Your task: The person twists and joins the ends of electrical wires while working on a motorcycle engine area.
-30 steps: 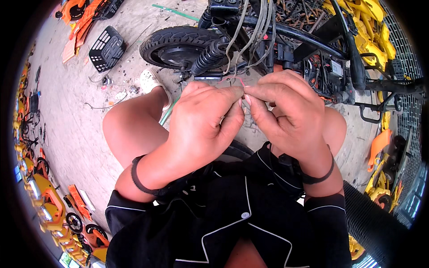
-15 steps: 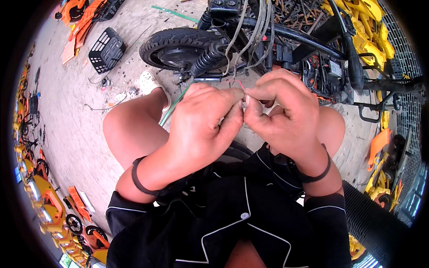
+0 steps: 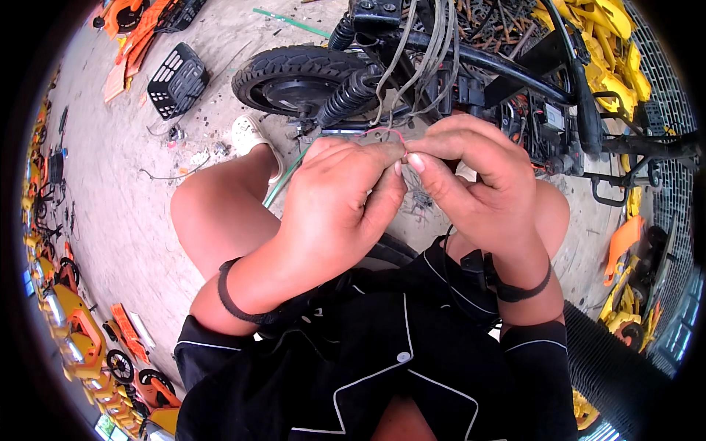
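Hands [image 3: 334,184] pinching pink wire [image 3: 387,129], pinched stretch hidden from view

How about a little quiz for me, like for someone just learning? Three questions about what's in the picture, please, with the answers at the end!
1. True or false: in the picture, the black basket lies to the left of the wheel.

2. Pick one: what colour is the thin wire where the left hand and right hand meet?
A) green
B) pink
C) yellow

3. Count: how many of the person's wrists wear a dark band?

Key: 1. True. 2. B. 3. Two.
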`<state>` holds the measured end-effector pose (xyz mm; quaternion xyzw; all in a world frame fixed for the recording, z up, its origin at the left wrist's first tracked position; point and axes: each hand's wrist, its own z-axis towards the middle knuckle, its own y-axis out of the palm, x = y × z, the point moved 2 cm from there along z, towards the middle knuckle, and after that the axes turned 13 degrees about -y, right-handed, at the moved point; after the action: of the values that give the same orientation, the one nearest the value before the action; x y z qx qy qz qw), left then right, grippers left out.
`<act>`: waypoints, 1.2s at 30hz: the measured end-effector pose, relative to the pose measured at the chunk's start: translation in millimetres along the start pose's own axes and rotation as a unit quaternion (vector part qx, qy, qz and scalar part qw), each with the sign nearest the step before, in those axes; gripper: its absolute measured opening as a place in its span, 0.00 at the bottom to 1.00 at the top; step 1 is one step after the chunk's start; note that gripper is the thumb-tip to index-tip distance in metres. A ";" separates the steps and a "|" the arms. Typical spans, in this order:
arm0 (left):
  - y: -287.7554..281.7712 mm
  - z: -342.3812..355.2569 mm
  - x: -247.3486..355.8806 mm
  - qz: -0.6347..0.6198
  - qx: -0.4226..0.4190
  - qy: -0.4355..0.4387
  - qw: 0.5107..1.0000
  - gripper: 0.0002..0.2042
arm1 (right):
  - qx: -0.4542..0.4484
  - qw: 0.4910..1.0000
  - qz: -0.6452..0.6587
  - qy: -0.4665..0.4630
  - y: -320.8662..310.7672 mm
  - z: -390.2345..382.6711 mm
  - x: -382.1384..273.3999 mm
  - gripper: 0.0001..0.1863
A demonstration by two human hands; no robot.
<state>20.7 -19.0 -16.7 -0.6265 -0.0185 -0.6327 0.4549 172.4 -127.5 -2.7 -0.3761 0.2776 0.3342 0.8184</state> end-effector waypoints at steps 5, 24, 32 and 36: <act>2.5 -0.1 -1.2 0.003 0.023 0.039 0.999 0.11 | 0.008 1.000 -0.022 -0.020 1.2 1.6 -2.3 0.07; 2.4 -1.9 3.9 -0.018 0.037 0.071 0.997 0.11 | 0.061 0.996 -0.037 -0.047 8.8 -0.9 -5.4 0.11; 0.6 -0.7 4.3 -0.016 0.033 0.084 0.996 0.12 | 0.064 0.997 -0.021 -0.026 9.3 -0.2 -4.7 0.11; -1.6 -0.9 7.0 -0.022 0.019 0.077 0.997 0.13 | 0.064 0.998 0.012 -0.009 6.2 -1.8 -3.9 0.09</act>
<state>20.4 -22.5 -10.4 -0.5663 -0.0092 -0.6888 0.4525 164.9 -127.2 -3.6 -0.3167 0.2953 0.3291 0.8392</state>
